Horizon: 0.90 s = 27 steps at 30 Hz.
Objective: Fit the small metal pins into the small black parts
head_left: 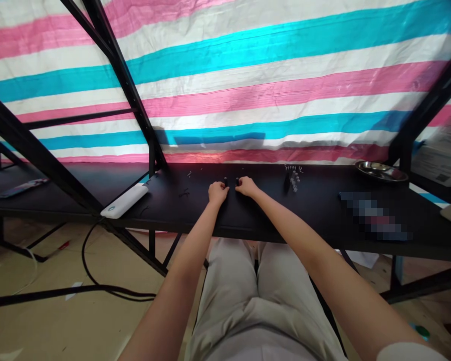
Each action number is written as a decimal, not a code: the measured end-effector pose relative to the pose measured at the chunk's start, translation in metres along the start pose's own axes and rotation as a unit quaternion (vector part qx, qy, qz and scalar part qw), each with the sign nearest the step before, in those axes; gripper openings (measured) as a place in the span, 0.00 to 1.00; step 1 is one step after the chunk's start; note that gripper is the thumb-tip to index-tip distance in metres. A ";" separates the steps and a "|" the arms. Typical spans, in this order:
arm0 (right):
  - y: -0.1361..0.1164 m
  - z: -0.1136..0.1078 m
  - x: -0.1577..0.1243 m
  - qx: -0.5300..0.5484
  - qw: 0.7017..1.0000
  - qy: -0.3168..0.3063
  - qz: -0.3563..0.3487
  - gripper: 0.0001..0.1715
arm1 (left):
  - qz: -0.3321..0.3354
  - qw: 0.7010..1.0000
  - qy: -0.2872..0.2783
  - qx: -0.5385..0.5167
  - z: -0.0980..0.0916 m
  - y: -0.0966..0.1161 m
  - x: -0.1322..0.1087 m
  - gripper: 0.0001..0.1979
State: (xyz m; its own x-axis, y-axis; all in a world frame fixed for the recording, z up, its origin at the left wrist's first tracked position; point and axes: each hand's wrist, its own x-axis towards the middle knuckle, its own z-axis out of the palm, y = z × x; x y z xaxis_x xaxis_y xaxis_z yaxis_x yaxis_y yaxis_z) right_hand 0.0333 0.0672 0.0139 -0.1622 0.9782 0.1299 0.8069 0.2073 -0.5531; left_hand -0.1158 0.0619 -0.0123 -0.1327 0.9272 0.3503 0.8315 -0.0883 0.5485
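Both my hands rest on a long black table [255, 220] in front of me. My left hand [217, 192] is closed in a pinch on a small dark part [225, 180] that stands up from its fingertips. My right hand [245, 186] is closed the same way on another small dark part [237, 181]. The two hands sit side by side, a few centimetres apart. What the parts are is too small to tell.
A cluster of small dark and pale pieces [292, 179] lies right of my hands. A metal dish [381, 171] sits at the far right, and a white power bank [125, 201] with a black cable lies at the left. Black frame bars [124, 75] cross before a striped tarpaulin.
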 end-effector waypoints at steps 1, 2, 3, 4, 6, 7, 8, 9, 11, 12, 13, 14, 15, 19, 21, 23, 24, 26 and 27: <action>-0.002 0.003 0.001 -0.007 1.000 0.002 -0.001 0.03 | -0.001 1.000 -0.003 0.000 -0.001 0.000 0.000 0.05; -0.004 0.006 0.003 -0.013 1.000 0.003 -0.001 0.04 | -0.002 1.000 -0.007 0.002 -0.001 0.001 0.000 0.05; -0.006 0.009 0.004 -0.018 1.000 0.002 -0.001 0.05 | -0.004 1.000 -0.010 0.004 -0.002 0.002 -0.001 0.06; -0.007 0.011 0.005 -0.023 1.000 0.001 0.003 0.07 | -0.006 1.000 -0.014 0.009 -0.003 0.002 -0.001 0.06; -0.009 0.014 0.006 -0.033 0.999 -0.007 0.012 0.09 | -0.011 1.000 -0.021 0.019 -0.003 0.003 -0.001 0.07; -0.010 0.015 0.007 -0.036 0.999 -0.011 0.016 0.10 | -0.013 0.999 -0.025 0.023 -0.003 0.003 -0.001 0.08; -0.012 0.015 0.008 -0.038 0.999 -0.015 0.018 0.11 | -0.015 0.999 -0.028 0.027 -0.003 0.003 0.000 0.08; -0.012 0.016 0.008 -0.039 0.999 -0.019 0.020 0.11 | -0.016 0.999 -0.031 0.030 -0.003 0.003 0.000 0.09; -0.014 0.016 0.010 -0.038 0.999 -0.028 0.024 0.12 | -0.017 0.999 -0.034 0.034 -0.002 0.003 0.000 0.10; -0.014 0.016 0.011 -0.037 0.998 -0.032 0.025 0.13 | -0.017 0.999 -0.034 0.036 -0.002 0.003 0.000 0.10; -0.014 0.016 0.012 -0.036 0.998 -0.036 0.026 0.13 | -0.017 0.999 -0.035 0.037 -0.002 0.003 0.000 0.10; -0.013 0.016 0.013 -0.035 0.998 -0.039 0.028 0.14 | -0.017 0.999 -0.036 0.037 -0.003 0.004 -0.001 0.10; -0.013 0.015 0.013 -0.034 0.998 -0.041 0.028 0.14 | -0.016 0.999 -0.037 0.037 -0.004 0.005 -0.001 0.09; -0.010 0.012 0.006 -0.049 0.998 -0.039 0.016 0.15 | -0.015 0.999 -0.023 0.029 -0.009 0.010 -0.007 0.10; -0.009 0.010 -0.002 -0.069 0.997 -0.032 -0.002 0.16 | -0.012 1.000 0.003 0.024 -0.012 0.014 -0.010 0.11; -0.006 0.007 -0.011 -0.091 0.995 -0.020 -0.026 0.17 | -0.005 0.999 0.026 0.020 -0.014 0.017 -0.014 0.14; -0.005 0.005 -0.017 -0.100 0.994 -0.014 -0.039 0.17 | -0.002 0.999 0.031 0.019 -0.014 0.018 -0.015 0.15; -0.002 0.003 -0.026 -0.114 0.992 -0.006 -0.061 0.17 | 0.002 0.999 0.027 0.021 -0.015 0.020 -0.017 0.16; 0.000 0.002 -0.030 -0.119 0.990 -0.002 -0.069 0.17 | 0.002 1.000 0.020 0.024 -0.015 0.021 -0.018 0.15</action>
State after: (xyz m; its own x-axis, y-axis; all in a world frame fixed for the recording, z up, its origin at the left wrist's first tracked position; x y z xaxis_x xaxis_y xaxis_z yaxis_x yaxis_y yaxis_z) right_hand 0.0375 0.0376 0.0085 -0.2832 0.9407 0.1867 0.8878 0.3308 -0.3201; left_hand -0.1043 0.0381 0.0048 -0.1494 0.9116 0.3830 0.8567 -0.0741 0.5105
